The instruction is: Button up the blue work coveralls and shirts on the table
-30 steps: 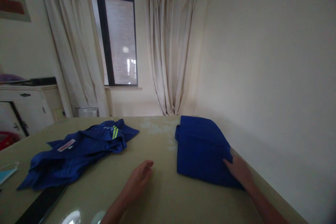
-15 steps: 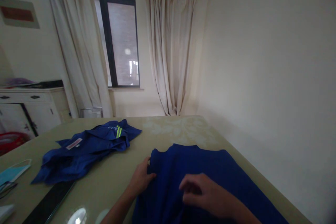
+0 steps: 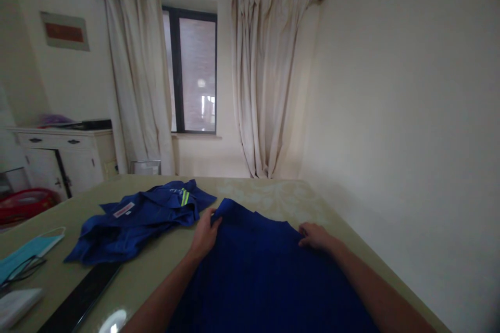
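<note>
A dark blue garment (image 3: 265,270) is spread over the near part of the table, its upper edge running between my hands. My left hand (image 3: 206,231) pinches its upper left corner, thumb toward me, and that corner stands a little raised. At the upper right corner, my right hand (image 3: 314,235) has its fingers closed on the cloth. To the left of my left hand lies a second blue garment (image 3: 144,221), crumpled, with a pale label and yellow-green stripes.
On the table (image 3: 269,192) at left lie a black flat object (image 3: 80,299), a light blue face mask (image 3: 29,255), glasses (image 3: 23,270) and a white item (image 3: 19,307). A wall (image 3: 410,140) borders the right side. A white cabinet (image 3: 64,158) and red basin (image 3: 27,204) stand beyond.
My right hand has moved away and right, from above the cloth's middle to its upper right corner. My left hand has lifted its corner slightly. The view has shifted a little left.
</note>
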Available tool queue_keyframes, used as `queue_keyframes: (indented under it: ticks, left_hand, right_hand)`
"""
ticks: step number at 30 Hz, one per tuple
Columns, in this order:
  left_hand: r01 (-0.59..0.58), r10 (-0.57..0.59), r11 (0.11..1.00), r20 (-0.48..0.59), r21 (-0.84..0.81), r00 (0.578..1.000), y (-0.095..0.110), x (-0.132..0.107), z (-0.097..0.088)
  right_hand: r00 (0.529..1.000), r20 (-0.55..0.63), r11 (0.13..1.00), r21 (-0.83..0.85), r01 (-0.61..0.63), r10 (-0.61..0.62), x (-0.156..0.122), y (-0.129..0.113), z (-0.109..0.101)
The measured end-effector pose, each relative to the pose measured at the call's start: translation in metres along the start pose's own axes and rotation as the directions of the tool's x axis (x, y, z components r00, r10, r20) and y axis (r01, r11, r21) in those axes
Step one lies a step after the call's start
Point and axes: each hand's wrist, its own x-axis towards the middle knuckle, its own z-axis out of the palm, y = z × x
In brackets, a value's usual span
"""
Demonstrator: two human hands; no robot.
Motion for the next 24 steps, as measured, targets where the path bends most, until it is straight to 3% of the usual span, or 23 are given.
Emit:
queue_keyframes:
  ticks: [5, 9, 11, 14, 15, 17, 18, 20, 22, 24]
  left_hand:
    - [0.049, -0.062, 0.991, -0.101, -0.124, 0.993, 0.007, 0.014, 0.003]
    - [-0.007, -0.068, 0.958, -0.251, -0.288, 0.966, 0.035, 0.044, -0.019]
    - [-0.07, -0.05, 0.931, -0.318, -0.357, 0.947, 0.058, 0.058, -0.039]
    - [-0.187, -0.001, 0.85, -0.355, -0.492, 0.935, 0.097, 0.062, -0.075]
    - [-0.221, 0.011, 0.791, -0.348, -0.571, 0.938, 0.108, 0.058, -0.086]
    - [-0.243, 0.011, 0.706, -0.332, -0.666, 0.943, 0.122, 0.04, -0.104]
    - [-0.225, 0.013, 0.694, -0.3, -0.684, 0.954, 0.122, 0.027, -0.111]
    - [-0.159, 0.022, 0.74, -0.213, -0.653, 0.977, 0.11, -0.003, -0.119]
    - [-0.071, 0.031, 0.847, -0.085, -0.527, 0.996, 0.081, -0.039, -0.122]
    - [0.008, -0.006, 0.949, 0.005, -0.314, 1.0, 0.043, -0.075, -0.122]
  right_hand:
    - [0.982, -0.167, 0.991, -0.115, 0.069, -0.088, 0.011, -0.024, -0.024]
    - [0.912, -0.393, 0.986, -0.151, 0.065, -0.12, 0.014, -0.04, -0.069]
    - [0.822, -0.55, 0.985, -0.157, 0.076, -0.151, 0.011, -0.042, -0.099]
    - [0.571, -0.788, 0.973, -0.178, 0.147, -0.231, -0.004, -0.039, -0.139]
    - [0.489, -0.827, 0.959, -0.206, 0.192, -0.276, -0.012, -0.036, -0.148]
    - [0.389, -0.828, 0.905, -0.301, 0.301, -0.405, -0.03, -0.031, -0.157]
    - [0.366, -0.796, 0.861, -0.353, 0.365, -0.482, -0.042, -0.028, -0.155]
    - [0.363, -0.695, 0.759, -0.419, 0.498, -0.621, -0.067, -0.024, -0.139]
    - [0.402, -0.581, 0.68, -0.405, 0.611, -0.708, -0.094, -0.023, -0.104]
    - [0.475, -0.491, 0.663, -0.343, 0.665, -0.73, -0.12, -0.027, -0.054]
